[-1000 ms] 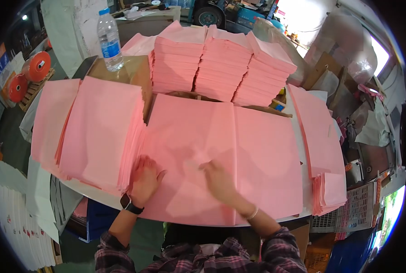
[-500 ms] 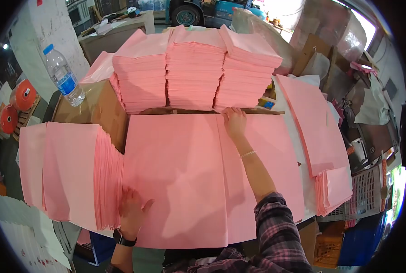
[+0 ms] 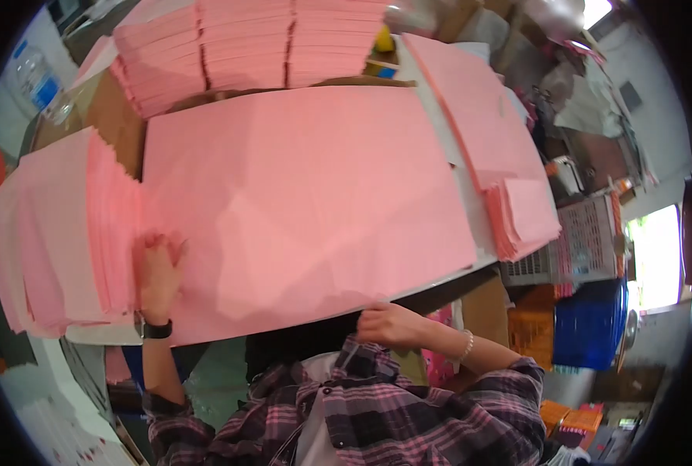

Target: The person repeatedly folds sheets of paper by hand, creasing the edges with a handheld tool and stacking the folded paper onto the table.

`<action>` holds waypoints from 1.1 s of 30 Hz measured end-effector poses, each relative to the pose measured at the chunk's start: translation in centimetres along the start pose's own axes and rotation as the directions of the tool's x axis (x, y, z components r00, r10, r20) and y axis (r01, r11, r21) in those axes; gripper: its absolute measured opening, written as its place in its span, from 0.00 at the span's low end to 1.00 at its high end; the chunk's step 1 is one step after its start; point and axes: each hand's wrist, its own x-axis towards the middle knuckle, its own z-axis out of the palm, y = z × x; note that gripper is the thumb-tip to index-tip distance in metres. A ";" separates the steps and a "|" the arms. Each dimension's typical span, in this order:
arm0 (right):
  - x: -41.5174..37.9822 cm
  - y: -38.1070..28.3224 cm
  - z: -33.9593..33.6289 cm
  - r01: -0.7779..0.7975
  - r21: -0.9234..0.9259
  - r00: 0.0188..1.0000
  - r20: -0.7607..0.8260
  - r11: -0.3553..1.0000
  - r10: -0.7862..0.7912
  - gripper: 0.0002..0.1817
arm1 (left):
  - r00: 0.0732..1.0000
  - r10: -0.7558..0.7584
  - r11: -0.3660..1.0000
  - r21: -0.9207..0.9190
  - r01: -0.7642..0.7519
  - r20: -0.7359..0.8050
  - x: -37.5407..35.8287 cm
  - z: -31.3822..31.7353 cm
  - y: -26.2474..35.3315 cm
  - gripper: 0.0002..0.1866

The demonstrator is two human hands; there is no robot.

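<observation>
A large pink sheet lies spread over the table in front of me. My left hand rests on its left part with fingers apart, close beside a stack of folded pink sheets. At the sheet's near edge is my right hand, its fingers curled closed. Whether the edge is pinched in those fingers is hidden.
Tall piles of pink sheets stand at the back. More pink sheets lie along the right side. A cardboard box with a plastic bottle is at back left; a grey crate stands at right.
My right hand has come from the sheet's far edge to its near edge and curled. The lengthwise edge line on the sheet no longer shows. The view has tilted down and shifted right.
</observation>
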 end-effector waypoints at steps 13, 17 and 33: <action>5.4 2.7 -0.1 -0.224 -0.133 0.975 -0.018 0.965 0.224 0.42 | 0.995 0.078 0.985 -0.158 -0.068 0.056 1.3 -0.5 -2.0 0.18; 4.9 3.1 0.4 -0.237 -0.136 0.971 -0.021 0.962 0.236 0.36 | 0.977 0.162 0.986 0.011 -0.165 0.139 1.5 -1.7 -0.8 0.18; 3.9 4.4 0.7 -0.254 0.065 0.961 -0.100 0.965 0.259 0.21 | 0.988 0.036 0.994 -0.109 -0.020 0.151 0.6 -1.3 -0.6 0.16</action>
